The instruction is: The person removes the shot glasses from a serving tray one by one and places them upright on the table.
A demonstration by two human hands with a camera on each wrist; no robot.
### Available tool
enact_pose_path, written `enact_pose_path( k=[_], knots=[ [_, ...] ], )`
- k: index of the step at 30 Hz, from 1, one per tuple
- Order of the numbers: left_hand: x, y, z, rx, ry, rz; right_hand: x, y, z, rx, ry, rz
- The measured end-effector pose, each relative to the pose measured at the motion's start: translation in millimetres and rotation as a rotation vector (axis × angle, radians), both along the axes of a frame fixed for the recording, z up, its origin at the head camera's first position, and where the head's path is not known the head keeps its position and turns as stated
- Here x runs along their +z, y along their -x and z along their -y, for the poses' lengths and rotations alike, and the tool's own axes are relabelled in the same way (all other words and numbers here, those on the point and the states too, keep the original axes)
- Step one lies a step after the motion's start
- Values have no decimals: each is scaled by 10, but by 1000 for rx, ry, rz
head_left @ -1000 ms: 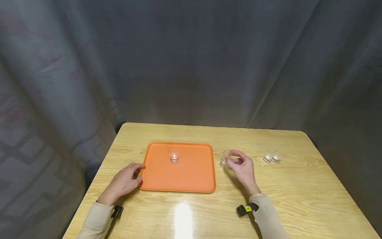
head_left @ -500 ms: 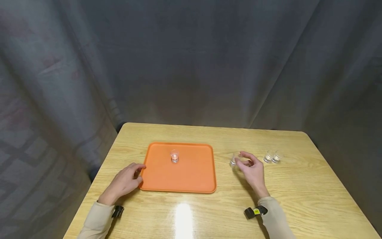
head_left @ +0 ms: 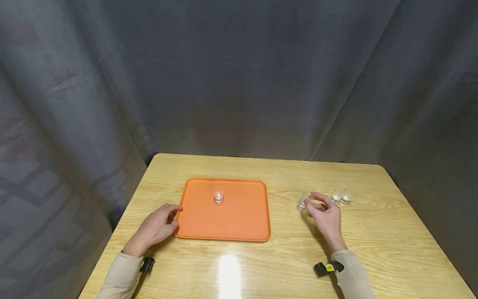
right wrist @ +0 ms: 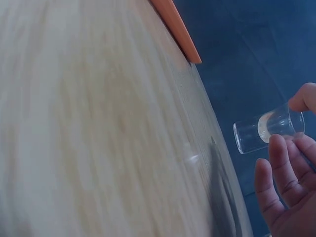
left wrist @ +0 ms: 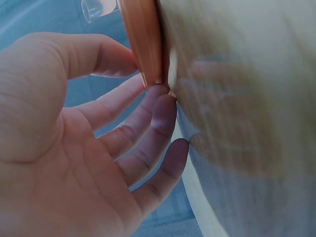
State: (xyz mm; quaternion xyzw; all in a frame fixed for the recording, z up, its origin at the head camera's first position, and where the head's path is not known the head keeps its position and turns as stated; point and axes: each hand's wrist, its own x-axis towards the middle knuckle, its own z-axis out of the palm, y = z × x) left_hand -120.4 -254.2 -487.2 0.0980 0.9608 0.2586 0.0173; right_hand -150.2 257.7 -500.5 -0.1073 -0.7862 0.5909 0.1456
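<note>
A clear shot glass [right wrist: 250,134] with a thick base is held near its rim by my right hand [head_left: 328,216], between thumb and fingers. In the head view the glass is right of the orange tray [head_left: 239,220], close over the wooden table. My left hand [head_left: 157,227] holds the tray's left rim, its thumb and fingertips at the edge in the left wrist view. One shot glass [head_left: 218,195] stands upright on the tray, toward its back. Two more shot glasses, a left one [head_left: 335,196] and a right one [head_left: 346,196], stand side by side just beyond my right hand.
The wooden table [head_left: 284,265] bears a bright light reflection near its front middle. Dark grey curtains [head_left: 239,83] hang behind and at both sides. Black straps are worn on both wrists, over beige sleeves [head_left: 354,274].
My right hand has carried the shot glass to the right, away from the tray and nearer the pair of glasses. My left hand and the tray have stayed put.
</note>
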Motion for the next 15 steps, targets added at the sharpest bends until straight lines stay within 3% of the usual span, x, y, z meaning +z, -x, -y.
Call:
enact_pose_path(
  k=[15],
  knots=[
    [-13,4,1,6,0,2,-1,-13,-271,-74,17,15]
  ],
)
